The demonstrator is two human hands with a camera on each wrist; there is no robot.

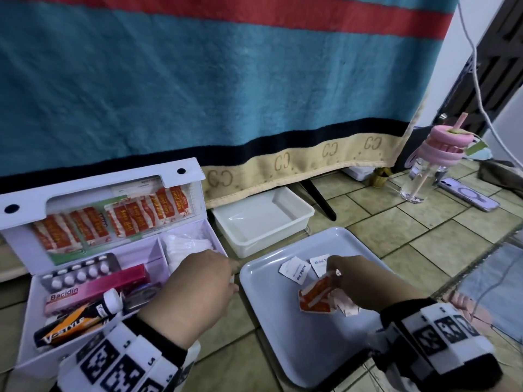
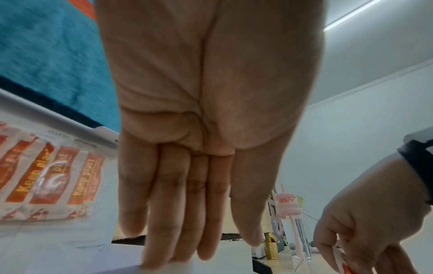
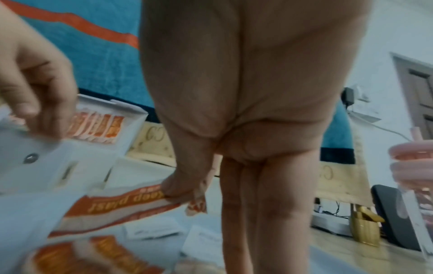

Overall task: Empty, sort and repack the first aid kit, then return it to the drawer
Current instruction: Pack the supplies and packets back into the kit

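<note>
The first aid kit [image 1: 119, 250] sits open on the tiled floor [image 1: 382, 222], its lid [image 1: 102, 190] standing up against a hanging blue blanket [image 1: 226, 80]. Strips of orange plasters [image 1: 119, 219] fill the lid pocket. Inside the kit lie a blister pack of white pills [image 1: 82, 274], a pink box [image 1: 93, 292] and a black and orange tube [image 1: 73, 318] with a white cap, all on the left side of the kit; white gauze [image 1: 186, 244] fills the compartment on the kit's right side.

The left hand [image 1: 198, 287] reaches over the kit's right edge with fingers [image 2: 173, 213] straight and pressed together, their tips resting on a white edge of the kit; it holds nothing that shows.

Just right of the kit lies a grey tray [image 1: 311, 349]. On it are two white alcohol pad sachets [image 1: 295, 270] and a small heap of orange plaster wrappers [image 1: 319, 299]. The right hand [image 1: 365, 281] is over this heap, thumb and fingers [image 3: 187, 183] pinching one orange wrapper [image 3: 131, 202] at its end.

Behind the tray, next to the kit, a white plastic tub [image 1: 263, 219] stands under the blanket's hem. Far right of the kit stand a clear bottle [image 1: 418, 176] with a pink lid and straw, and a phone [image 1: 469, 193] lying flat.
</note>
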